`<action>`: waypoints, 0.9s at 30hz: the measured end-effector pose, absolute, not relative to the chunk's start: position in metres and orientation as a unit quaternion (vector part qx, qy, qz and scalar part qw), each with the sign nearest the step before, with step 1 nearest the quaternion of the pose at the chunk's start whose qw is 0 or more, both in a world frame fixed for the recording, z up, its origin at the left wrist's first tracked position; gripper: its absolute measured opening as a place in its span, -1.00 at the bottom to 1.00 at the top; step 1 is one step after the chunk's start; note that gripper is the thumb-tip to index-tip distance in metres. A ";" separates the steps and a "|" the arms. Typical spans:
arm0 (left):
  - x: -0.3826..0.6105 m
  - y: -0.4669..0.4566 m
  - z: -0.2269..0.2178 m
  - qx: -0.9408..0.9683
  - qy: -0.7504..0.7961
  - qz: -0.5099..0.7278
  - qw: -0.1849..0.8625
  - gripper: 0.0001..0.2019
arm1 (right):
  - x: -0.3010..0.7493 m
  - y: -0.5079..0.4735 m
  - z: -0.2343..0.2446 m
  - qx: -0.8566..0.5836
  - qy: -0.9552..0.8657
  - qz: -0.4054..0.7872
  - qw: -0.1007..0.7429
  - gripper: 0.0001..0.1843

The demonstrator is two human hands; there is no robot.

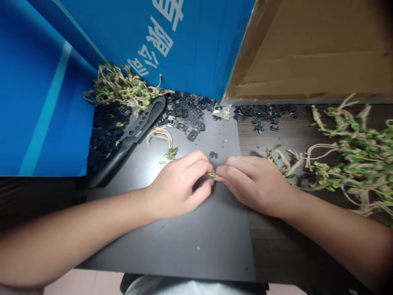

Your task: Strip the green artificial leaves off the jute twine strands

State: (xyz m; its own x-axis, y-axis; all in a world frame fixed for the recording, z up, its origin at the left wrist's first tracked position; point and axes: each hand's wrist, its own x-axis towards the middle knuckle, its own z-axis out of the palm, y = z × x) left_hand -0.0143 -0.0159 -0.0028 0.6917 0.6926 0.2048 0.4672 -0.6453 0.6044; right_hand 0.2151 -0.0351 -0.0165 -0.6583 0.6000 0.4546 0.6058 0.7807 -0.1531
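Observation:
My left hand and my right hand meet over the grey mat, fingers pinched together on a short bit of twine with green leaves. The leafy twine runs off to the right from under my right hand into a loose pile of twine vine. A small black plastic clip lies just beyond my fingertips. Most of the held piece is hidden by my fingers.
A black knife lies at the mat's left edge. Several black clips are heaped at the back, more to the right. Another twine bundle sits at the back left. Blue panels and cardboard wall the space.

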 end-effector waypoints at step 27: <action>-0.014 -0.015 -0.001 0.882 0.327 0.215 0.264 -0.89 | 0.215 -0.036 -0.015 -0.340 -0.908 0.003 0.243 -0.90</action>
State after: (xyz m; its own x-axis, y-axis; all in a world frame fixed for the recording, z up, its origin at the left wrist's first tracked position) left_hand -0.0141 -0.0148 -0.0007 0.6944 0.6895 0.2059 0.4627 -0.6470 0.6061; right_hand 0.2146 -0.0359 -0.0152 -0.6507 0.6193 0.4394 0.6168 0.7686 -0.1699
